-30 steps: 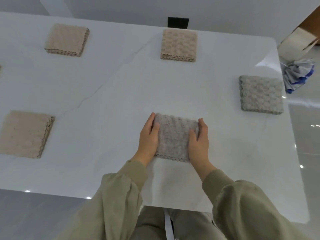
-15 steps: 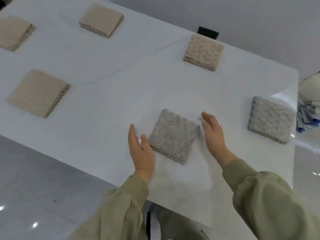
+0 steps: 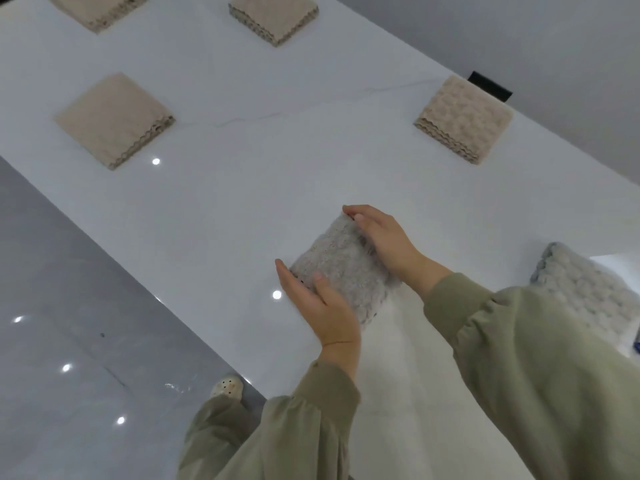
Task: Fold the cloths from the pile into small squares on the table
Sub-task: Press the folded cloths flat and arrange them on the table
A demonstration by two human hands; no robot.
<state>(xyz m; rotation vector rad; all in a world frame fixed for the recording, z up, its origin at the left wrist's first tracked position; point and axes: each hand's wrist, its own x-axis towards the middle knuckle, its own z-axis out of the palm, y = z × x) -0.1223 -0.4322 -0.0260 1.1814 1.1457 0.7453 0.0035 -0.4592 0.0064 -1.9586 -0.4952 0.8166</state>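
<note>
Floor [image 3: 62,289] of glossy grey tile fills the near left, dotted with lamp glare, and a pale shoe [image 3: 227,386] stands on it just beside the white, faintly veined table [image 3: 242,188]. Near the table's front edge is a grey cloth [image 3: 343,271], folded to a small nubbly square and slightly blurred. The left hand [image 3: 318,306] grips its near-left edge, thumb on top and fingers along the side. The right hand [image 3: 384,240] curls over its far-right edge. Whether the cloth lies flat or is lifted I cannot tell. A bubbly grey square [image 3: 588,292] lies to the right, well apart. Farther off lie a left beige square [image 3: 114,119], a right beige square [image 3: 464,119] with wavy stacked edges, and two far beige squares [image 3: 273,15]. A black object [image 3: 490,86] sits at the far edge, against a plain grey wall [image 3: 519,29].
</note>
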